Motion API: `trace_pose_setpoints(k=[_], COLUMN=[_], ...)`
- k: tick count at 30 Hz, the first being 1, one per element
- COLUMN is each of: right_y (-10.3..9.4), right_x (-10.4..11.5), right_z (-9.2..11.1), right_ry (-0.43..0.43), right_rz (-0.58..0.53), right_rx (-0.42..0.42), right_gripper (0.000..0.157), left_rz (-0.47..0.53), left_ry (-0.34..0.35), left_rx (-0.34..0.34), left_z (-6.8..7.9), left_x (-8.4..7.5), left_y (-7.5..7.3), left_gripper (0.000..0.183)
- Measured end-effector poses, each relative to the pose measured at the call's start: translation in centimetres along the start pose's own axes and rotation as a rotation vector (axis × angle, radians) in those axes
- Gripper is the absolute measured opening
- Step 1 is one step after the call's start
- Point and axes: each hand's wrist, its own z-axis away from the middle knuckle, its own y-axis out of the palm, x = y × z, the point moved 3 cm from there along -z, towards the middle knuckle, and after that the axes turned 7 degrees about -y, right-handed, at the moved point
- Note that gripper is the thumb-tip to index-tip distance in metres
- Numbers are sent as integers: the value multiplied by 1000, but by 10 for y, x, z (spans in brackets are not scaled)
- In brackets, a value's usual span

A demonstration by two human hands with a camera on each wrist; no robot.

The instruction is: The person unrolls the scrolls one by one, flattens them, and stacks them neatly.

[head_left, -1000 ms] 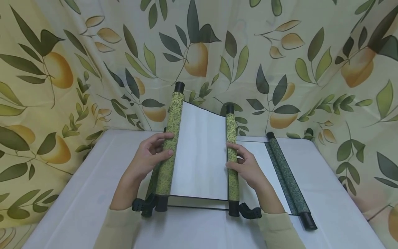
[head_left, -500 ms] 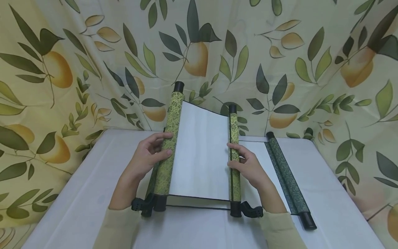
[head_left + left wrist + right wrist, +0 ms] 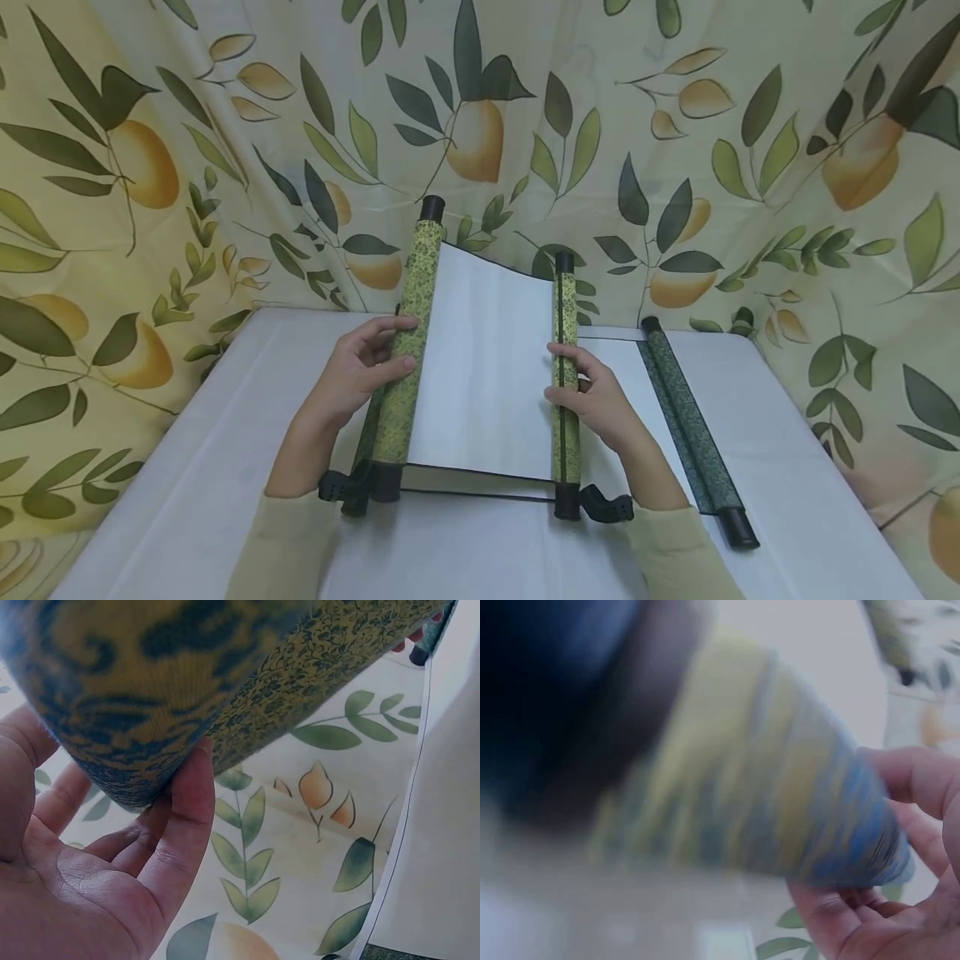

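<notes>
A scroll with white paper (image 3: pixel 487 367) is held up, partly unrolled, between both hands. Its thicker left roller (image 3: pixel 408 308) is covered in yellow-green patterned cloth with black end caps. My left hand (image 3: pixel 352 371) grips that roller at mid-length, thumb in front; the left wrist view shows the fingers (image 3: pixel 184 817) around the patterned cloth. On the other side, my right hand (image 3: pixel 596 392) pinches the thinner right roller (image 3: pixel 566 450), which has a dark line along it. In the right wrist view, thumb and fingers wrap the blurred roller (image 3: pixel 802 795).
A second scroll lies open on the white table (image 3: pixel 795 467) beneath. Its dark green right roller (image 3: pixel 697 433) slants at the right, and its other roller (image 3: pixel 360 475) shows behind the left hand. A leaf-and-fruit patterned curtain (image 3: pixel 300 125) hangs behind the table.
The right roller has moved slightly right and turned, so a dark line now runs along its middle. A bit more white paper shows. The left hand has hardly moved.
</notes>
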Motion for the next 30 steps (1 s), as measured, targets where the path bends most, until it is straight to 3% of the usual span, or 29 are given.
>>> trace_pose_setpoints(k=[7,17,30], right_y=[-7,-24,-35], right_x=[-6,-10,-8], right_z=[1,8,12], right_ry=[-11,21,36], right_rz=[87,37,51], right_rx=[42,88,95], right_gripper=[62,60,63], left_rz=[1,-17,-31], left_ry=[-37,-64,-84], left_rx=[30,71,62], left_z=[0,-1,2], left_x=[4,5,7], left_y=[2,5,7], left_gripper=[51,49,49])
